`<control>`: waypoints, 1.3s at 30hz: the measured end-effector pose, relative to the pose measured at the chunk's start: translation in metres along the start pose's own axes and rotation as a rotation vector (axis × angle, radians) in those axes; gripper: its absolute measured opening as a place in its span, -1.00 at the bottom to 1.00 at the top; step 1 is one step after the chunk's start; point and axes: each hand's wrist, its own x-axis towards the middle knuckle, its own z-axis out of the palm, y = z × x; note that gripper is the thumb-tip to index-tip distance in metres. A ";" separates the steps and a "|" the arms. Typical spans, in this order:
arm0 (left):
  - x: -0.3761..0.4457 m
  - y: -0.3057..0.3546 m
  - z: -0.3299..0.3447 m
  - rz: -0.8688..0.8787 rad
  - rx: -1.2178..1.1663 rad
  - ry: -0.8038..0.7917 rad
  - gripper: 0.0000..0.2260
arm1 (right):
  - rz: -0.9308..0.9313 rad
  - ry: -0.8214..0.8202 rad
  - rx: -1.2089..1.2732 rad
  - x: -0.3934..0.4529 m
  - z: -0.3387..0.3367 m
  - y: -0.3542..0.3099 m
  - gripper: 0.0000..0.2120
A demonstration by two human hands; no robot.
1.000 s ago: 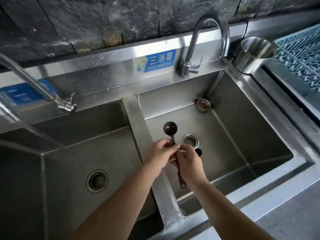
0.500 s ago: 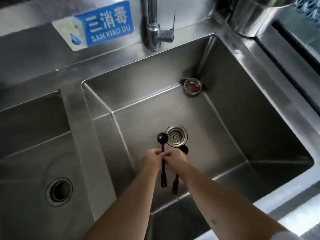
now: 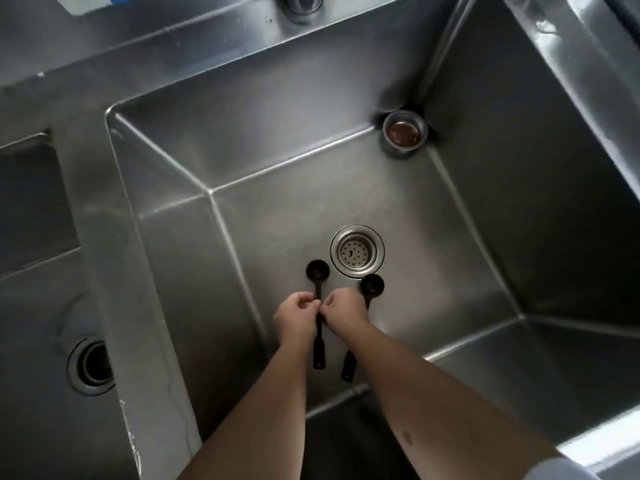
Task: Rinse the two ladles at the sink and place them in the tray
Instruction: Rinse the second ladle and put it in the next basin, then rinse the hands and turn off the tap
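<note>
Two small black ladles are down in the right basin of the steel sink point(image 3: 519, 209), close to its drain strainer point(image 3: 357, 251). The left ladle point(image 3: 318, 271) points its bowl away from me, and my left hand point(image 3: 296, 318) pinches its handle. The right ladle point(image 3: 372, 285) lies with its bowl just below the strainer. It runs under my right hand point(image 3: 346, 311), which grips its handle, and the handle's end shows beneath my wrist. My two hands nearly touch at the fingertips. No running water is visible. The tray is out of view.
A small steel cup point(image 3: 404, 130) with brown residue sits in the basin's far right corner. The tap's base point(image 3: 301, 3) is at the top edge. A second basin with its own drain point(image 3: 91, 367) lies to the left, behind a steel divider.
My view has dropped closer over the right basin. Both hands have gone lower toward the drain. The ladles, held together a second ago, are now side by side, one per hand.
</note>
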 end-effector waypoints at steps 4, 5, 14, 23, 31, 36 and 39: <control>0.003 0.006 -0.005 -0.027 0.006 -0.033 -0.85 | -0.008 -0.008 -0.016 -0.006 -0.007 0.000 -0.76; 0.003 0.011 -0.008 -0.033 0.021 -0.032 -0.85 | -0.010 -0.016 -0.029 -0.009 -0.012 0.000 -0.76; -0.055 0.077 -0.068 0.332 0.256 0.025 -0.55 | -0.177 0.072 -0.038 -0.088 -0.077 -0.036 -0.80; -0.117 0.095 -0.236 0.840 0.310 0.215 -0.40 | -0.605 0.261 -0.366 -0.194 -0.091 -0.146 -0.32; -0.111 0.034 -0.391 0.521 0.487 0.385 -0.33 | -0.824 0.277 -0.563 -0.247 -0.007 -0.264 -0.15; -0.096 0.007 -0.463 0.470 0.512 0.403 -0.35 | -0.883 0.204 -0.616 -0.267 0.044 -0.331 -0.22; -0.081 -0.003 -0.495 0.479 0.564 0.382 -0.36 | -0.878 0.191 -0.555 -0.276 0.073 -0.371 -0.36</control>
